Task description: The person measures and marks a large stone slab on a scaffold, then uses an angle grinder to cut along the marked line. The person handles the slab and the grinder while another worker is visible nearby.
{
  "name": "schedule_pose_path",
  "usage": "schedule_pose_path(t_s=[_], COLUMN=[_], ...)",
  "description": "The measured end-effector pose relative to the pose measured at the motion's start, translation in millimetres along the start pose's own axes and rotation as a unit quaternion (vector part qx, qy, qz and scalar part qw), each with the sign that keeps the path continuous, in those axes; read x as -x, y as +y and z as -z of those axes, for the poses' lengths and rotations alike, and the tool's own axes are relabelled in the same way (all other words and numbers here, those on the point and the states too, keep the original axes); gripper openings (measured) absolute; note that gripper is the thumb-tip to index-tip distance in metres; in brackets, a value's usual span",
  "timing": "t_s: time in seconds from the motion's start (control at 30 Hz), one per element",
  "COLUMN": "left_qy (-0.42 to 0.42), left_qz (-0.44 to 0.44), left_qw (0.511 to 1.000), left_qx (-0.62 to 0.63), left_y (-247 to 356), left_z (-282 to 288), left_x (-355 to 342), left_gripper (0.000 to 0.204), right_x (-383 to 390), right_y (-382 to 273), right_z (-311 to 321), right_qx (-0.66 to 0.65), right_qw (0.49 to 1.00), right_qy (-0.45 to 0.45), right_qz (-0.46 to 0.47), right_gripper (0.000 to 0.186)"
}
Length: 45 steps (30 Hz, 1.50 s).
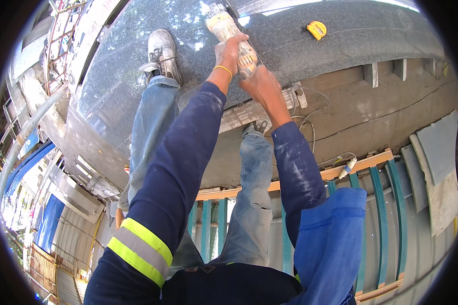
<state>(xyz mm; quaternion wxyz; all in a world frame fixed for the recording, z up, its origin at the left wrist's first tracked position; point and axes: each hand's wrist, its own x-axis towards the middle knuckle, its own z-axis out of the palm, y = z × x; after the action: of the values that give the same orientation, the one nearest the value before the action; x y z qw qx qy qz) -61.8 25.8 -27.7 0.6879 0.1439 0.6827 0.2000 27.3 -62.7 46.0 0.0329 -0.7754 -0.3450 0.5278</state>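
A big grey speckled stone slab [290, 40] fills the far part of the scene, curving from the left edge across to the right. Near to it on the right lie a bare concrete surface [381, 107] and a row of green metal bars [379, 203] with an orange rail across them. The person stands over this in blue jeans, one dusty grey shoe [161, 48] planted on the slab at the far left, the other foot nearer, by the slab's edge. Both arms in dark blue sleeves reach far out over the stone. The left hand [229, 51], a yellow band on its wrist, is wrapped around the pale body of a handheld power tool [229, 30], fingers curled tight on it. The right hand [257, 81] grips the tool's nearer end, fingers closed round it. The tool sits over the slab, far centre, its front end pointing away. A small yellow tape measure [316, 29] lies on the slab to the far right, well apart from the hands
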Motion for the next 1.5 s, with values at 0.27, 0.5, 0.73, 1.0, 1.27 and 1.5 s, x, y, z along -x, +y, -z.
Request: schedule_pose_path(t_s=[0.27,0.5,0.73,1.0,1.27,1.5], left_qy=[-0.017,0.019,-0.026,-0.007,0.005,-0.018], left_qz=[-0.003,0.014,0.005,-0.008,-0.004,-0.002], left_qw=[1.0,1.0,1.0,1.0,1.0,1.0], left_qx=[0.005,0.002,-0.007,0.001,0.002,-0.002], left_y=[-8,19,-18,-2,1,-17], left_z=[7,-8,9,-1,2,3], left_x=[-14,-9,-12,-14,-3,-2], left_gripper=[0.031,0.037,0.028,0.033,0.034,0.028], right_x=[4,-17,11,-4,-2,13], right_y=[6,4,8,4,4,14], right_z=[-7,-2,-4,-2,-2,-3], right_qx=[0.003,-0.019,-0.005,-0.001,-0.006,0.0], right_qw=[1.0,0.999,1.0,1.0,1.0,1.0], right_qy=[0.017,0.021,0.011,0.015,-0.001,0.009], right_qz=[0.017,0.024,0.014,0.02,0.016,0.012], right_gripper=[0.034,0.046,0.033,0.031,0.038,0.032])
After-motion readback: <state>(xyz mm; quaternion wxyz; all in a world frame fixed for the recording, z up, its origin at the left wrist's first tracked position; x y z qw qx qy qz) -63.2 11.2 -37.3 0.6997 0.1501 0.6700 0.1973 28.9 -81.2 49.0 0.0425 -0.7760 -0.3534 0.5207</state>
